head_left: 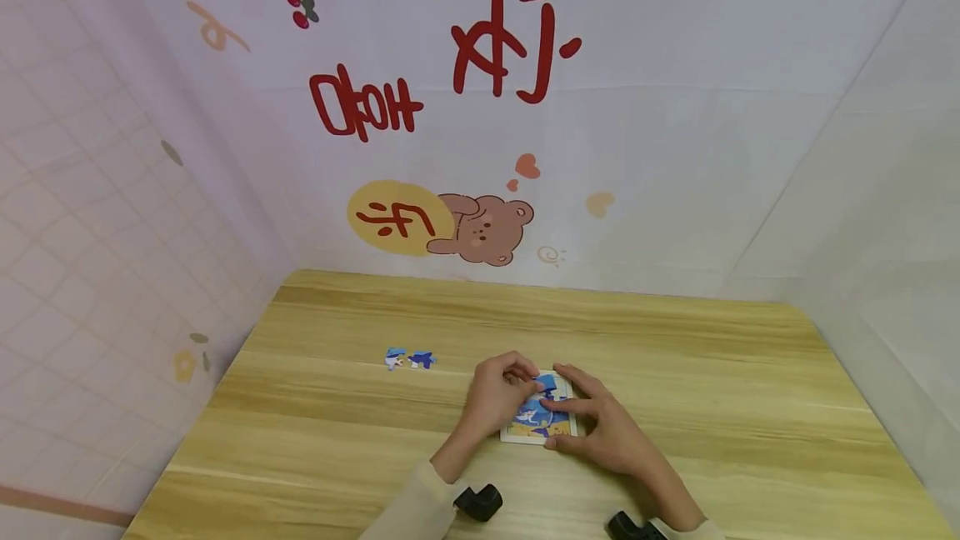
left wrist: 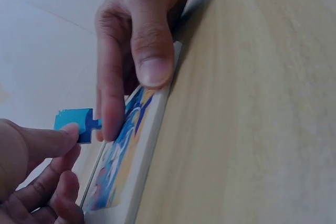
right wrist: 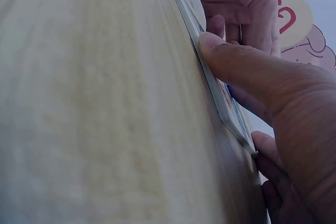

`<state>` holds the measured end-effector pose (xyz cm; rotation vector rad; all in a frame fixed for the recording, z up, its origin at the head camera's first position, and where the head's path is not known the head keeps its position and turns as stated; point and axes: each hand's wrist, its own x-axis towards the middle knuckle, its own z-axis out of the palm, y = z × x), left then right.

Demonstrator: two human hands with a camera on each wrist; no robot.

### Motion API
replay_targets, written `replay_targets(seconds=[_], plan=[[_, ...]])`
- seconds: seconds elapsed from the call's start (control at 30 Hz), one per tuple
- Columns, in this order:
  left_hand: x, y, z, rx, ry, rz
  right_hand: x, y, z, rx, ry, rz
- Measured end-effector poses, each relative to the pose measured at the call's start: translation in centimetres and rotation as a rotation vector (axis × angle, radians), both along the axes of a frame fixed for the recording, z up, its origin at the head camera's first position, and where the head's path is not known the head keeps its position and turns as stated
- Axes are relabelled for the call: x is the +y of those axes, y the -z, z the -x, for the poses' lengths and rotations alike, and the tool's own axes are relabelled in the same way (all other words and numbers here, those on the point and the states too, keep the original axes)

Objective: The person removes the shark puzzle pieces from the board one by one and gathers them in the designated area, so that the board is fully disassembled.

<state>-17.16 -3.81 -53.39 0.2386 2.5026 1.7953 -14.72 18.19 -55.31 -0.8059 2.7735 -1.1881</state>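
Note:
My left hand (head_left: 498,394) pinches a blue puzzle piece (left wrist: 76,121) between thumb and fingers, raised a little over the puzzle tray. This tray (head_left: 519,439) has a pale frame and lies flat on the table, with a blue, white and yellow picture of fitted pieces. My right hand (head_left: 611,432) spreads across the tray's right side. Its thumb (left wrist: 156,69) presses on the near rim, one finger touches the picture and another reaches the far edge. Both hands hide parts of the picture.
Two loose puzzle pieces, one white and blue (head_left: 394,357) and one dark blue (head_left: 422,359), lie left of the tray. The wooden table (head_left: 675,357) ends at a white printed cloth wall (head_left: 660,148) behind and at both sides.

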Motion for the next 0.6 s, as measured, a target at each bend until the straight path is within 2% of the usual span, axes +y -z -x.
replay_targets(seconds=[0.27,0.47,0.6], plan=[[-2.1,-0.1,-0.5,-0.035,0.009,-0.092,-0.2,0.3,-0.2,-0.023,0.000,0.018],[-3.8,-0.9,-0.1,-0.032,-0.010,-0.106,-0.5,0.4,0.3,-0.006,-0.008,0.035],[-4.5,-1.2,0.2,-0.030,-0.017,-0.084,-0.2,0.4,0.6,-0.011,-0.001,0.031]])
